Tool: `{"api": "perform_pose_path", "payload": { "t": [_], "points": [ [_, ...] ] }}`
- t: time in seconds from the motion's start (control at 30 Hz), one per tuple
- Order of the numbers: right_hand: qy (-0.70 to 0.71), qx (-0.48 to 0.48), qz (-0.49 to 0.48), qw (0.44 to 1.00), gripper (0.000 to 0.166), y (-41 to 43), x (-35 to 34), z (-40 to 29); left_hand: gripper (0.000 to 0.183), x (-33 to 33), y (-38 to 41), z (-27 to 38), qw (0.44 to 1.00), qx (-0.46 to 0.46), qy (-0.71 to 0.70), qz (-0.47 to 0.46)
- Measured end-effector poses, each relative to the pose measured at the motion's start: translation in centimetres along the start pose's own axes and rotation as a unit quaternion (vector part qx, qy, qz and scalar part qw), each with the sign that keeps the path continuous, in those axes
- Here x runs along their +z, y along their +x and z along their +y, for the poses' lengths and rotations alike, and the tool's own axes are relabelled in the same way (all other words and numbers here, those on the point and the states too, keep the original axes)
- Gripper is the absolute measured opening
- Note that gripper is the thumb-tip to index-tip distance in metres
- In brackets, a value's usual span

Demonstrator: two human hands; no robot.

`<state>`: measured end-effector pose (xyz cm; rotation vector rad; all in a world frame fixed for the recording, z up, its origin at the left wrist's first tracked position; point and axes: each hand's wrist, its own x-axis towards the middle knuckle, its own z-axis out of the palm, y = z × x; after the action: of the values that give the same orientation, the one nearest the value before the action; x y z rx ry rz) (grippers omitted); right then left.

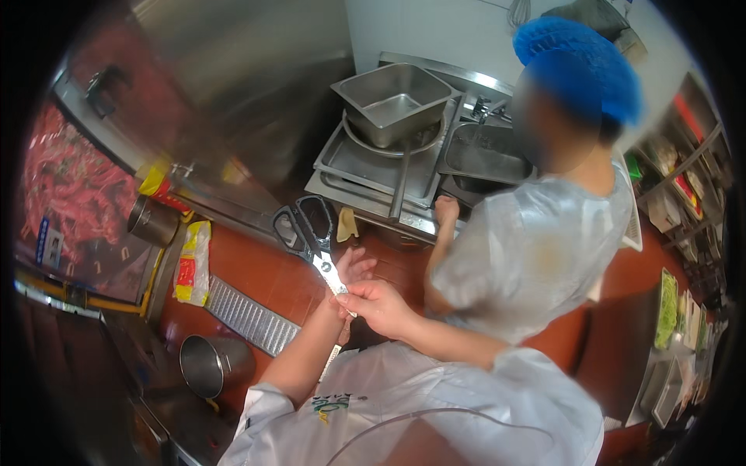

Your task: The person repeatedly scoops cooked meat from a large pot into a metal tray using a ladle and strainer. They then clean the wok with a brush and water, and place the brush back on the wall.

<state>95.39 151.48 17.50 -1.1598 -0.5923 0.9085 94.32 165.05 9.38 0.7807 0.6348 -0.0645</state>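
A pair of kitchen scissors (325,256) with black handles and steel blades points handles-up and away from me. My right hand (376,306) pinches it near the blade tips, between thumb and forefinger. Just behind the blades is my left hand (356,267), palm turned up and fingers loosely curled and apart, with nothing seen in it. The scissors and my right hand hide part of that palm and wrist. Below my hands, against my white coat (396,384), hangs a narrow white strip (330,364) bearing print.
A person in a blue hair cover (623,76) stands close on the right, beside a sink (486,148). Steel pans (396,110) are stacked on the counter. On the red floor (274,274) are a metal grate (253,314), a plastic bag (192,262) and a steel pot (213,367).
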Motion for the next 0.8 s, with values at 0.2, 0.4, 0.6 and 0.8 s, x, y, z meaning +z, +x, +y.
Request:
{"api": "perform_pose_path", "payload": {
  "t": [0.2, 0.4, 0.6, 0.8],
  "points": [
    [-0.003, 0.005, 0.085, 0.996, 0.025, 4.6, -2.0, -2.5, 0.038, 6.4, 8.3, 5.1, 0.963, -0.175, -0.127, -0.163],
    [0.043, -0.009, 0.213, 0.976, 0.023, 10.6, -3.1, -6.1, 0.015, 1.2, 11.6, 8.7, 0.929, -0.262, -0.092, -0.244],
    [0.087, -0.121, 0.340, 0.928, 0.022, 19.8, -7.3, -11.4, 0.019, -1.8, 10.4, 15.9, 0.960, -0.201, 0.070, -0.181],
    [0.074, -0.218, 0.451, 0.862, 0.017, 29.9, -19.6, -23.0, 0.036, -7.2, 12.2, 18.7, 0.981, -0.146, 0.046, -0.121]
  ]
}}
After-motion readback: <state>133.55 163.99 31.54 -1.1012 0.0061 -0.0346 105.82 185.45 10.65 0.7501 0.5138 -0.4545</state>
